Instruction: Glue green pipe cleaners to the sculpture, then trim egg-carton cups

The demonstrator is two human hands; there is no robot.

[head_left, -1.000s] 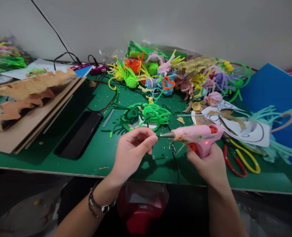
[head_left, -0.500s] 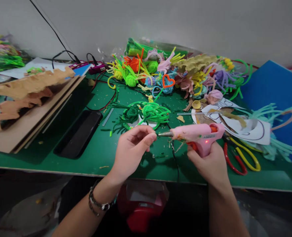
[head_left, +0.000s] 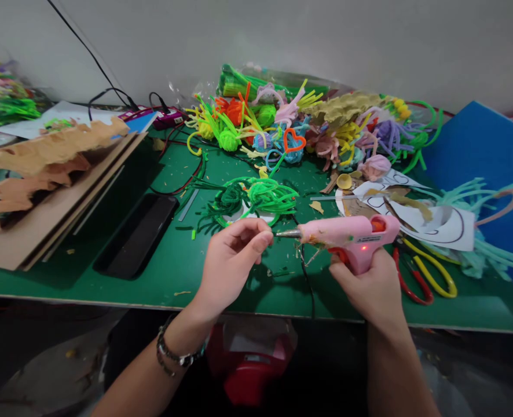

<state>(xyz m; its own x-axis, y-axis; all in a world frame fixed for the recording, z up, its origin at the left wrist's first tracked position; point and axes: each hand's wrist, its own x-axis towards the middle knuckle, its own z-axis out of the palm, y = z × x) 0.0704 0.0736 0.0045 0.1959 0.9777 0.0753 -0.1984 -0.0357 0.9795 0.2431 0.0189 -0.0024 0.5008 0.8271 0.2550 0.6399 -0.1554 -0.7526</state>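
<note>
Even, bright overhead light, soft shadows under the hands, wide-angle bending at edges, mostly sharp.

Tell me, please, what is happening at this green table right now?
A person holds a pink glue gun in the right hand, its metal tip pointed at the pinched fingertips of the left hand; what those fingers hold is too small to see. Beyond the hands lie a coil of green pipe cleaners, a pile of colourful pipe-cleaner shapes, scissors and a black phone.
</note>
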